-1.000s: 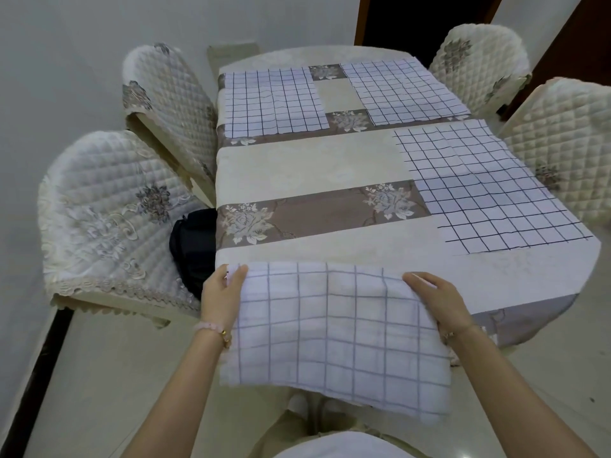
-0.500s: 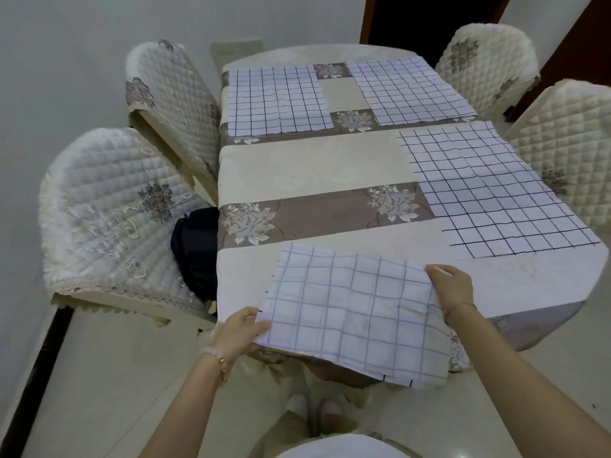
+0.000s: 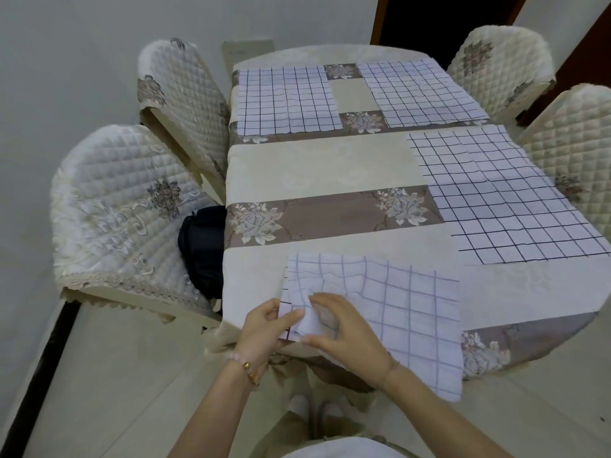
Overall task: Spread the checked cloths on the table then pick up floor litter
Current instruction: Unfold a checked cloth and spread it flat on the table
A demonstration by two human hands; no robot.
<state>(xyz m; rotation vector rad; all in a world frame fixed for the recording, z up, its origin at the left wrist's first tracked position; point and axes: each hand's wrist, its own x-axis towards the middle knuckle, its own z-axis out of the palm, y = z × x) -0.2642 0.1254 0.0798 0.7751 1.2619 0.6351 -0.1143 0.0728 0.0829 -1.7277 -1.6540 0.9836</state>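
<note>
Head view: near checked cloth (image 3: 413, 312) is lying at the table's (image 3: 314, 166) 6 o'clock edge, overhanging it. Left hand (image 3: 264, 328) fingers are pinching its folded-up left corner, and right hand (image 3: 347, 338) fingers are curling round the same fold. Far-left cloth (image 3: 286, 99), far-right cloth (image 3: 420, 94) and right cloth (image 3: 506, 193) are lying flat at 11, 1 and 3 o'clock.

Quilted cream covers, floral embroidery: near-left chair (image 3: 115, 209), far-left chair (image 3: 178, 94), far-right chair (image 3: 496, 61), near-right chair (image 3: 575, 143). Black bag (image 3: 201, 249) on near-left seat. Dark doorway (image 3: 446, 14) behind.
</note>
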